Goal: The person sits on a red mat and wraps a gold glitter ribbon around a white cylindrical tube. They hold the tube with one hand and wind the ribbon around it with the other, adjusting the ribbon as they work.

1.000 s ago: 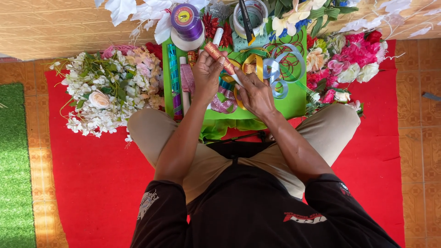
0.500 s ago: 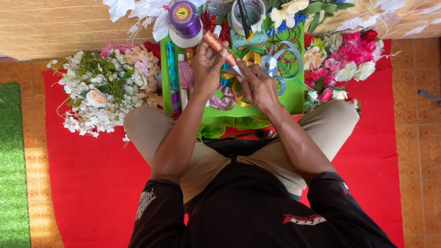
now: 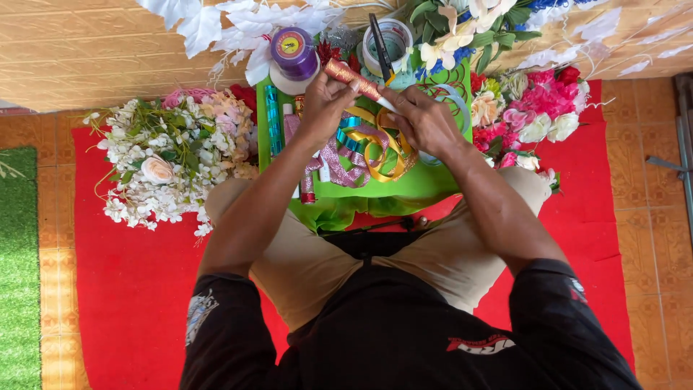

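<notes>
Looking down from the head camera, I see black sleeves and tan trousers nearest, the knees spread on a red mat [image 3: 130, 289]. Past the knees lies a green tray [image 3: 404, 189] with loose ribbons [image 3: 375, 148] in gold, teal and glittery pink.

Over the tray both hands meet on a stick [image 3: 351, 76] wrapped in shiny red-gold ribbon. Its long axis runs on a slant: the wrapped end points up and left, toward the far side, and the bare white end points down and right, toward the right hand.

My left hand [image 3: 326, 108] is curled shut round the wrapped stretch, fingers folded over it and thumb pressed against it. My right hand [image 3: 426, 123] is pinched together on the white end, thumb and fingertips touching it; how tight the pinch is I cannot tell. The two hands are just beside each other, with the stick between them, above the tray and clear of the ribbons.

Left of the tray a white bouquet [image 3: 162, 162] rests on the mat; right of it sits a pink bouquet [image 3: 538, 108]. Farther off, at the tray's far edge, stand a purple spool [image 3: 292, 52] and a tape roll [image 3: 390, 40] with a dark tool laid across it, white leaves beyond.
</notes>
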